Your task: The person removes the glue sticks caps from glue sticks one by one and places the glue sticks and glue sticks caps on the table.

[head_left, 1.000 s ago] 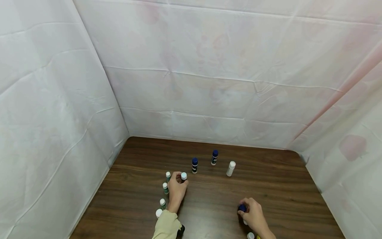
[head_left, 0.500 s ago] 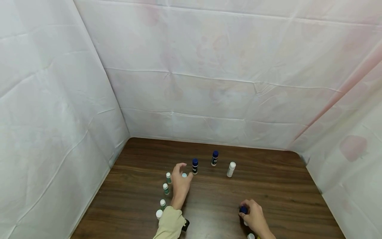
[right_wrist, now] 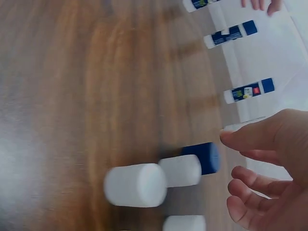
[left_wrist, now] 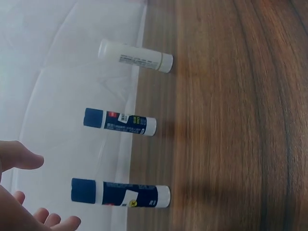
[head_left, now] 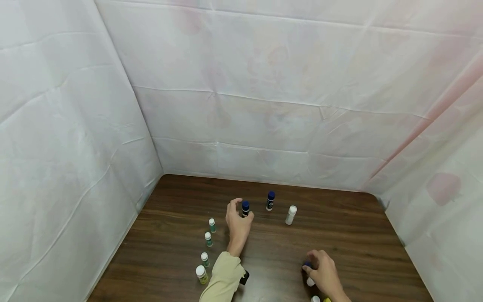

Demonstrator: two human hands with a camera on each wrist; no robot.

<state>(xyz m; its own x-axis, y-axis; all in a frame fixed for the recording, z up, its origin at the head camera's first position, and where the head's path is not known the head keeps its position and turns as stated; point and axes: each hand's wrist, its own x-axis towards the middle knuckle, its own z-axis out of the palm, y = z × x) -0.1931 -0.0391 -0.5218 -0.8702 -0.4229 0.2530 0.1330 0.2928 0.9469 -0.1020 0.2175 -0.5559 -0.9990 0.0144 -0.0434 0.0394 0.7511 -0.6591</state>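
My left hand (head_left: 239, 224) has its thumb and fingers spread either side of a blue-capped glue stick (head_left: 245, 206) standing upright. In the left wrist view, a gap shows between the fingers and that glue stick (left_wrist: 127, 193). A second blue-capped glue stick (left_wrist: 120, 121) and a white glue stick (left_wrist: 137, 55) stand farther along. Lower right, my right hand (head_left: 325, 272) hovers with loosely curved fingers around a blue cap (head_left: 306, 265). The right wrist view shows its fingertips just off the blue cap (right_wrist: 208, 158), beside a white cylinder (right_wrist: 180, 171).
Along the left stand several small green-labelled bottles (head_left: 209, 239) with white caps and a yellow-labelled bottle (head_left: 201, 274). A white cap (head_left: 315, 298) and something yellow (head_left: 326, 300) show by my right wrist. White cloth (head_left: 234, 117) walls the wooden table (head_left: 166, 201) on three sides.
My left hand has let go of a light-topped stick and moved right and forward to the blue-capped glue stick. My right hand has stayed near its blue cap, its fingers slightly looser.
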